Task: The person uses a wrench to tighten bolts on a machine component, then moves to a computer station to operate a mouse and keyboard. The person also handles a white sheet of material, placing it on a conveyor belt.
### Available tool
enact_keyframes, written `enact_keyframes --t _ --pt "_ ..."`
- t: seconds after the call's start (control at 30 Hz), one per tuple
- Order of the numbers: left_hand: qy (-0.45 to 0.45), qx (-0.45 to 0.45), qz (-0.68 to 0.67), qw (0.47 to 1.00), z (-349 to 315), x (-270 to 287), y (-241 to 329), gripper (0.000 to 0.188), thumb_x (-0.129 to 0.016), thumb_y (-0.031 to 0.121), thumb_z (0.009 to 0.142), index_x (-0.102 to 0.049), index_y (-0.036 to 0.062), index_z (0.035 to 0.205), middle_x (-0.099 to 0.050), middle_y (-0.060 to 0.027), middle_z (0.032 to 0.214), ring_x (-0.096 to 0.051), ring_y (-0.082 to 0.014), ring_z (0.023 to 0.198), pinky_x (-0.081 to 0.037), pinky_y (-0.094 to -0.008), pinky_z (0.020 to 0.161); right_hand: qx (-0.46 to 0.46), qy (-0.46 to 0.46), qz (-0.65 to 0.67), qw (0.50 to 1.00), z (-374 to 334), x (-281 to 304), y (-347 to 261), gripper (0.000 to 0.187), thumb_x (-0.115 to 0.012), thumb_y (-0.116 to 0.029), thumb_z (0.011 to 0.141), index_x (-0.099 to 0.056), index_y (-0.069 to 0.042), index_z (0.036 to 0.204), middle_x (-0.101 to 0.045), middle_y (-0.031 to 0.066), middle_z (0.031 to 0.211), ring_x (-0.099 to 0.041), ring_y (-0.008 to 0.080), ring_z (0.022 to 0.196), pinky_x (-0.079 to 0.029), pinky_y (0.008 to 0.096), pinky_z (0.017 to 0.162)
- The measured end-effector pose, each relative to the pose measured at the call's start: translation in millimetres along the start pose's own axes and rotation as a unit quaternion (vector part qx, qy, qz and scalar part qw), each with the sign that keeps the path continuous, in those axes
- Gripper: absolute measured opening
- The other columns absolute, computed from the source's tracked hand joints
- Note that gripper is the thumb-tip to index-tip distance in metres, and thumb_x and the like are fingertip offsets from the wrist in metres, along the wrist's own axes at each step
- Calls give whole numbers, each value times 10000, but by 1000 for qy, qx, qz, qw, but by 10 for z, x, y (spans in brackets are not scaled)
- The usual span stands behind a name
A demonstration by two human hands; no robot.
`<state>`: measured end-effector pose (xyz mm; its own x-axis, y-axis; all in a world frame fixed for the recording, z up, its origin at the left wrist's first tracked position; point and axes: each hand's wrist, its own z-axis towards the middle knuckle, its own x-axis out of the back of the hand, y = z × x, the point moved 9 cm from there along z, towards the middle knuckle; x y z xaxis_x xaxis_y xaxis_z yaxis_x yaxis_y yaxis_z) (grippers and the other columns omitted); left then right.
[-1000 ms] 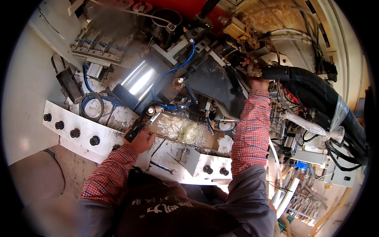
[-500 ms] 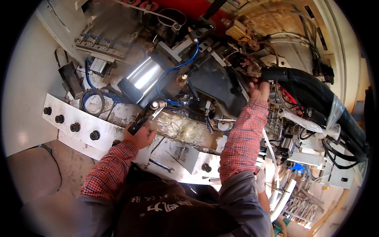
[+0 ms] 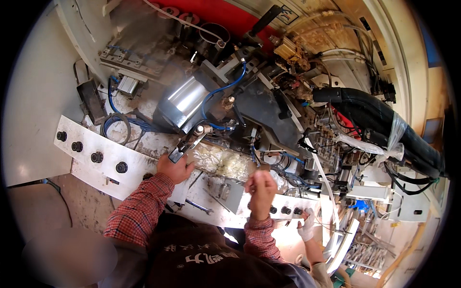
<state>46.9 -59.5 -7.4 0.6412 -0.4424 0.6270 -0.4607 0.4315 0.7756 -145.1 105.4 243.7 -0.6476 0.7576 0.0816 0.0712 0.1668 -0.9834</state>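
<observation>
My left hand (image 3: 174, 169) is closed around the lower end of a dark slotted metal bracket (image 3: 179, 152), beside a shiny round metal fitting (image 3: 199, 129). Its thumb points right, toward a brown block covered in pale, crusted material (image 3: 221, 162). My right hand (image 3: 261, 191) is raised over the front of the machine, fingers curled and pinched together. Whatever lies between those fingertips is too blurred to make out. Above the left hand lies a shiny metal cylinder (image 3: 187, 98), with a blue air hose (image 3: 207, 98) curving past it.
Another person's white-gloved hand (image 3: 306, 228) reaches in at the lower right. A white panel with black knobs (image 3: 96, 157) runs along the front. An open-end wrench (image 3: 199, 206) lies near my apron. A thick black hose (image 3: 374, 108) bends down the right side.
My right hand has come back from beside the thick black hose toward my body, over the front panel. The left hand stays on the bracket. The other person's gloved hand now shows more fully.
</observation>
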Motion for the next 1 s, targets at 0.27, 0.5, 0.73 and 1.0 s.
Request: enact_keyframes --t 0.27,0.5,0.73,1.0 --pt "38 -107 121 986 50 318 474 357 -687 443 825 -693 94 747 -661 -140 681 -647 -375 612 -536 -491 605 -22 -183 -48 982 -443 -845 197 202 -562 -101 1004 -632 34 870 -603 30 686 -551 83 603 -436 233 554" --pt "-68 -13 189 980 153 779 973 406 -672 467 843 -692 66 779 -679 -158 711 -667 -385 645 -551 -499 639 17 -206 -100 973 -622 -1107 67 211 -611 -140 973 -629 13 829 -573 12 621 -523 57 574 -420 237 537" --pt "-87 -12 198 976 147 742 956 439 -642 466 871 -726 35 853 -700 -175 761 -683 -374 673 -561 -487 674 8 -212 -115 970 -855 -953 238 202 -584 -116 986 -649 23 854 -606 22 684 -563 73 596 -452 236 547" --pt "-107 -7 199 974 158 730 998 399 -627 411 864 -732 26 858 -701 -195 797 -689 -376 713 -563 -483 691 -19 -192 -104 976 -986 -725 331 202 -604 -140 988 -658 24 885 -607 15 685 -564 71 601 -453 232 552"
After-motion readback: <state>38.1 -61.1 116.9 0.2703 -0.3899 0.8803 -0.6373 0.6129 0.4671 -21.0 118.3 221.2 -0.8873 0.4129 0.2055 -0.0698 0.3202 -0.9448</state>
